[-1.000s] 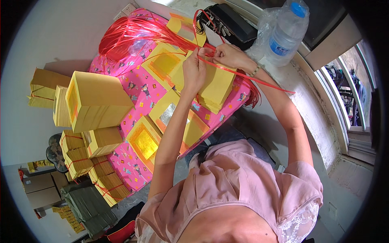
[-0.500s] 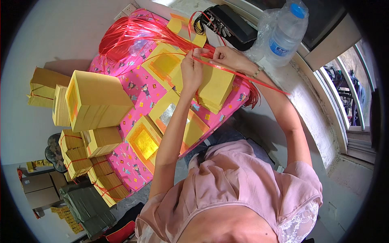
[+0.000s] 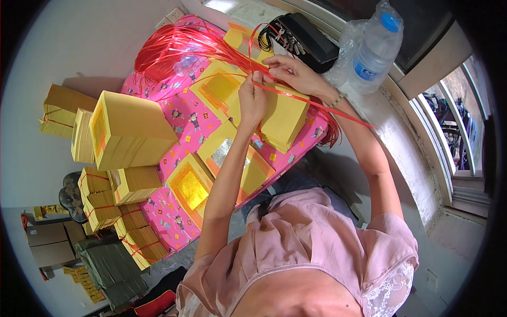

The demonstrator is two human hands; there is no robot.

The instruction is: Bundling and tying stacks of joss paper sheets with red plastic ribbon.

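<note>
A: A desk [image 3: 179, 121] under a pink patterned cloth, pushed up to a window sill, with bundles of yellow paper stacked on it and beside it. That's the head view — the only one there is.

B: And the hands?

A: Both are up at the far end of the desk. The left hand [image 3: 252, 100] has its fingers closed, pinching a red plastic strip [image 3: 317, 105] above a stack of yellow paper [image 3: 280, 119]. The right hand [image 3: 290, 71] is just beyond it, fingers curled and pinching at the same strip where it meets the loose red bunch [image 3: 179, 47].

B: Which way does the strip run?

A: Its long axis goes from the bunch at the far left, through both hands, then slants down and right past the right forearm toward the sill — taut along that stretch. The stack lies directly beneath the left hand, so that hand is the nearer to it; the right sits nearer the bunch.

B: Anything else close by?

A: A plastic water bottle [image 3: 372, 50] and a black case with keys [image 3: 306, 39] on the sill, near the right hand but apart from it.
</note>
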